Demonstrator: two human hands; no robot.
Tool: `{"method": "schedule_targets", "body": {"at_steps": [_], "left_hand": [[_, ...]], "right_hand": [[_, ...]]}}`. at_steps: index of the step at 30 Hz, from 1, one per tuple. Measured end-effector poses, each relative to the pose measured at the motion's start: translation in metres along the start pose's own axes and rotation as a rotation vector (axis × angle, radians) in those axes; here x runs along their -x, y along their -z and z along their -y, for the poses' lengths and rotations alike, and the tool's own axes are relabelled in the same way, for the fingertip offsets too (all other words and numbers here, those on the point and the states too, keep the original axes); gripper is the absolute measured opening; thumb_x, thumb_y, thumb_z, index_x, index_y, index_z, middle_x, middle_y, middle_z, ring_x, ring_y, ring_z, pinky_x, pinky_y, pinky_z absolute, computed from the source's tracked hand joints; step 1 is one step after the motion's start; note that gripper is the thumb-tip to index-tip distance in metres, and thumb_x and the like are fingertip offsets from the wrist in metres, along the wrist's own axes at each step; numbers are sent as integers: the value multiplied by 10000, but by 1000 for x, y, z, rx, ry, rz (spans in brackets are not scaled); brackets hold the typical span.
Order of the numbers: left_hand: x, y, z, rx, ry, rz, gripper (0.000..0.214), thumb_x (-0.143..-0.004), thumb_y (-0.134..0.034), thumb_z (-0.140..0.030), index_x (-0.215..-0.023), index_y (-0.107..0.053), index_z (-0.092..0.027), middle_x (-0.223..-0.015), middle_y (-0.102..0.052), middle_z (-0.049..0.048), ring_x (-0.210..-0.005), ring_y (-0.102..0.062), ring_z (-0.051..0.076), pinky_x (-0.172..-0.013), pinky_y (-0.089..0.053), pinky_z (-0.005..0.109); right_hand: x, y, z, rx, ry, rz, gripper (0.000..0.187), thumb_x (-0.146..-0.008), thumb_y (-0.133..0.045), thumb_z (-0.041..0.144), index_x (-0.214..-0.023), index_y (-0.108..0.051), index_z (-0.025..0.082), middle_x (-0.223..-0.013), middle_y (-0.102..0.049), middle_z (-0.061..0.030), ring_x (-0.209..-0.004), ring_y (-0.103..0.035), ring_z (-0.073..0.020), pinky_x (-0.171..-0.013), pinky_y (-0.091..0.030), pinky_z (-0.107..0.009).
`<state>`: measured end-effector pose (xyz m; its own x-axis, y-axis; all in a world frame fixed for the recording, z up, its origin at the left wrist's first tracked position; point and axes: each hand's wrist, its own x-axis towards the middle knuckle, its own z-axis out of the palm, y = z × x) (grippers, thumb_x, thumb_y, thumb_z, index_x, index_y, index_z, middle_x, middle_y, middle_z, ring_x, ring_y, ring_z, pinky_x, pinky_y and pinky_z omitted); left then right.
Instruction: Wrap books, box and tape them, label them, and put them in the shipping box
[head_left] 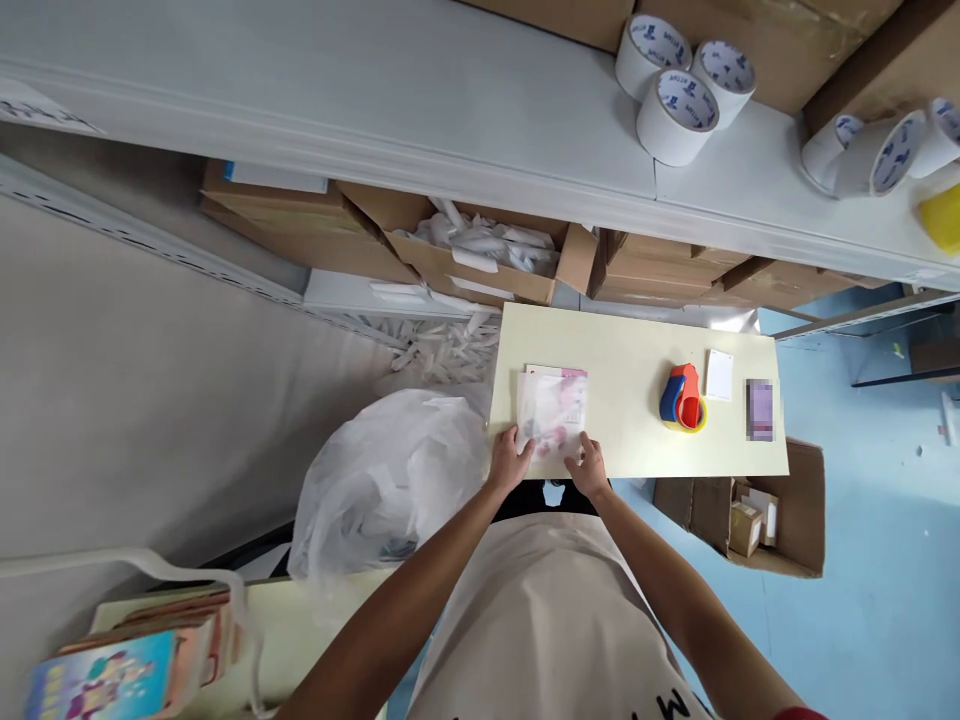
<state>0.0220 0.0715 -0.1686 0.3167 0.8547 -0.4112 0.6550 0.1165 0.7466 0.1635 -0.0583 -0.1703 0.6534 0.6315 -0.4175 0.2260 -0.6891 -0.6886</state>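
Observation:
A flat pink-and-white item in a clear plastic sleeve [551,408] lies near the front left corner of a small pale yellow table [637,350]. My left hand [510,460] grips the sleeve's near left corner, fingers curled on it. My right hand [589,467] pinches its near right corner. Both forearms reach forward from my white shirt.
A red-and-blue tape dispenser [682,398], a white card [719,375] and a purple item [760,410] sit on the table's right half. A large white plastic bag [390,480] stands left of it, an open cardboard box [757,510] right. Shelves behind hold cartons and tape rolls [679,75]. Colourful books [127,670] lie bottom left.

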Motion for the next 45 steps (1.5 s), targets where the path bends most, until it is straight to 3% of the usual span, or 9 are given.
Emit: {"method": "schedule_targets", "body": {"at_steps": [4, 14, 18, 22, 28, 33, 38, 42, 45], "left_hand": [[-12, 2, -3, 51, 34, -25, 404, -781, -620, -395, -1101, -611, -148, -1100, -646, 135, -1038, -616, 266, -966, -462, 423], [-91, 32, -28, 437, 33, -86, 355, -805, -640, -370, -1109, -616, -189, -1100, -693, 94, -1033, -652, 227, -926, -513, 365], [-104, 30, -32, 491, 29, -119, 379, -811, -641, -399, -1121, -617, -181, -1110, -693, 90, -1062, -640, 213, -947, -506, 351], [-104, 27, -27, 441, 5, -117, 454, -801, -647, -459, -1152, -617, -173, -1121, -681, 91, -1078, -634, 216, -968, -493, 348], [-86, 28, -24, 371, -106, -121, 546, -839, -592, -516, -1278, -548, -194, -1308, -606, 117, -1227, -569, 252, -1059, -439, 388], [-45, 37, -26, 155, -168, -214, 543, -844, -595, -478, -1300, -528, -193, -1419, -534, 134, -1358, -450, 280, -1150, -340, 440], [-5, 40, -28, 84, -208, -191, 388, -832, -570, -431, -1145, -608, -204, -1312, -620, 127, -1317, -503, 280, -1130, -377, 453], [15, 42, -34, 78, -190, -246, 349, -815, -552, -441, -1065, -637, -212, -1258, -654, 123, -1298, -521, 302, -1105, -408, 464], [40, 42, -41, 105, -140, -247, 373, -817, -539, -480, -1073, -649, -232, -1205, -686, 99, -1174, -615, 293, -1011, -496, 429]], "right_hand": [[-17, -8, 15, 20, 16, -16, 678, -666, -655, 256, -1323, -503, 190, -1126, -588, -118, -941, -629, -263, -899, -537, -456], [-106, -17, 85, 109, 109, 7, 679, -673, -623, 208, -1338, -484, 191, -1116, -552, -106, -966, -606, -244, -924, -519, -428], [-123, -13, 92, 126, 122, 21, 717, -678, -634, 214, -1371, -458, 168, -1139, -540, -115, -985, -590, -240, -934, -513, -422], [-122, -11, 87, 121, 109, 24, 734, -704, -617, 213, -1411, -420, 178, -1169, -528, -115, -974, -583, -230, -939, -511, -431], [-85, -5, 66, 31, 135, 22, 759, -749, -564, 178, -1469, -325, 191, -1266, -498, -159, -1055, -572, -250, -850, -561, -424], [-30, 16, 36, -35, 95, 35, 618, -755, -531, 185, -1367, -456, 209, -1214, -551, -145, -907, -637, -212, -727, -590, -381], [14, 50, 14, -74, 132, 119, 421, -740, -493, 217, -1147, -600, 221, -1061, -637, -87, -677, -640, -152, -617, -584, -338], [22, 79, 6, -81, 227, 221, 303, -734, -510, 247, -1004, -646, 230, -956, -691, -58, -610, -630, -147, -629, -577, -339], [14, 95, 4, -64, 270, 327, 185, -730, -502, 276, -839, -648, 240, -796, -701, -32, -609, -637, -174, -619, -559, -341]]}}
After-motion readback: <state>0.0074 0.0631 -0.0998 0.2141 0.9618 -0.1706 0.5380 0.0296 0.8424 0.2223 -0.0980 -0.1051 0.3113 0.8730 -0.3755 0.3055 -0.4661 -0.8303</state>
